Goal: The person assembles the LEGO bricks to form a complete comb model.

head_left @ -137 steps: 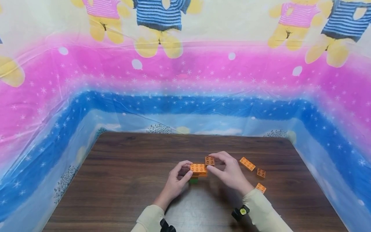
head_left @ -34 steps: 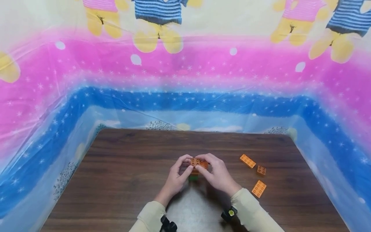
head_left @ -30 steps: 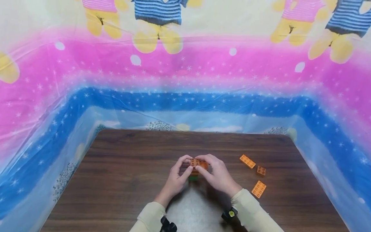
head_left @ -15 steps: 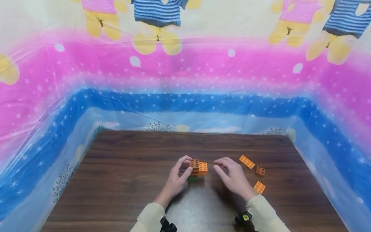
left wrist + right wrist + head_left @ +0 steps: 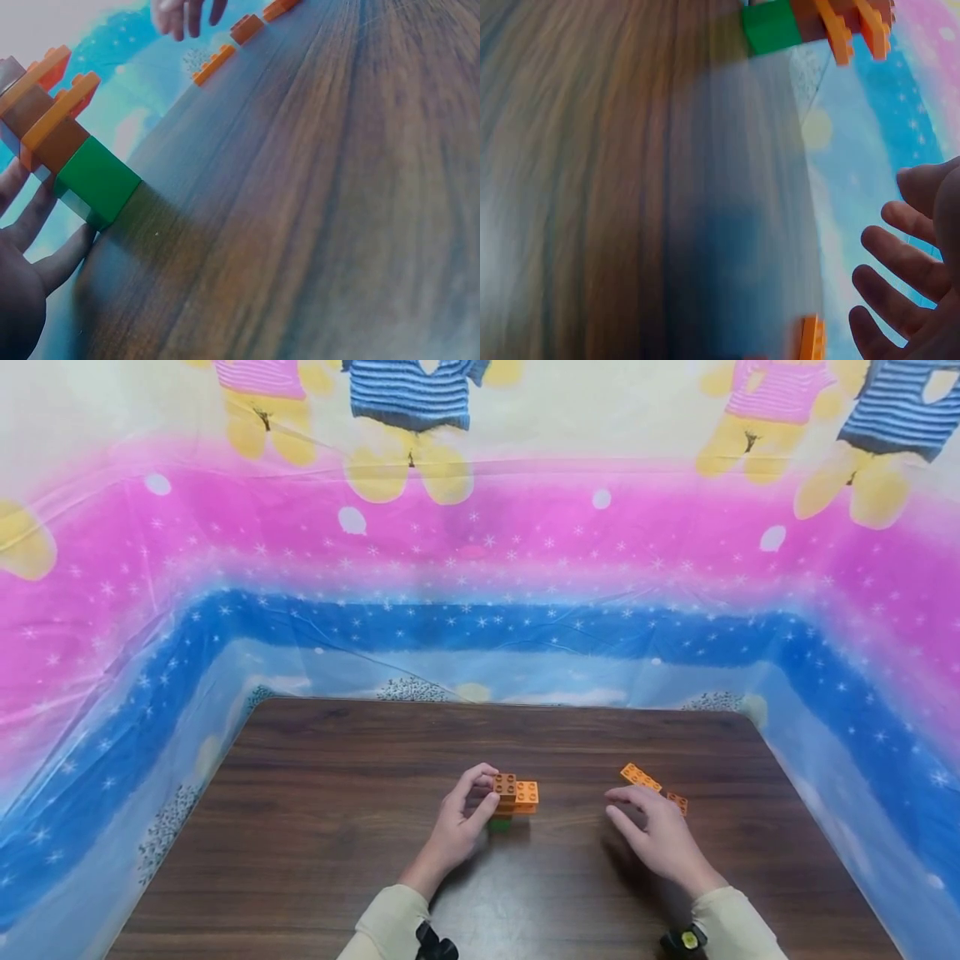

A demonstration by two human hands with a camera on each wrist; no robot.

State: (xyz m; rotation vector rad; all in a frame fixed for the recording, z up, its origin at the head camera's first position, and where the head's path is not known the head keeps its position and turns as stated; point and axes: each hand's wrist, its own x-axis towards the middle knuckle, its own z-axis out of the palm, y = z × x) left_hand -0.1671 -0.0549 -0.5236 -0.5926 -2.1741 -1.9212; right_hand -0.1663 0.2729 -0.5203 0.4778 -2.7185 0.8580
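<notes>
Head view puts my left hand (image 5: pixel 452 831) at the stack (image 5: pixel 526 792): thumb on the near side, fingers round behind it, a narrow hold that keeps it upright. Beside my thumb tip sits the brown top brick (image 5: pixel 505 785). Lower, from the left wrist, my fingertips lie along the side of the stack, one reaching down to the green brick (image 5: pixel 99 180) at the base, which appears to stand on the table (image 5: pixel 337 777). Two orange layers (image 5: pixel 58 114) jut out away from those fingers, towards my other hand.

My right hand (image 5: pixel 660 837) is well apart from the stack, fingers loosely bent, thumb parted from them, with nothing between. Just beyond its knuckles lie the loose long brick (image 5: pixel 636 775), orange, and the small brick (image 5: pixel 678 802), brown, partly covered by my hand from above. A third brick (image 5: pixel 280 8), orange, shows only from the left wrist.

I judge the step in hand to be between bricks: the brown one looks seated, and my right fingers seem on their way to a fresh piece. Which one, I cannot tell. The next move calls for a pinch across its sides, while my left fingers steady the stack.
</notes>
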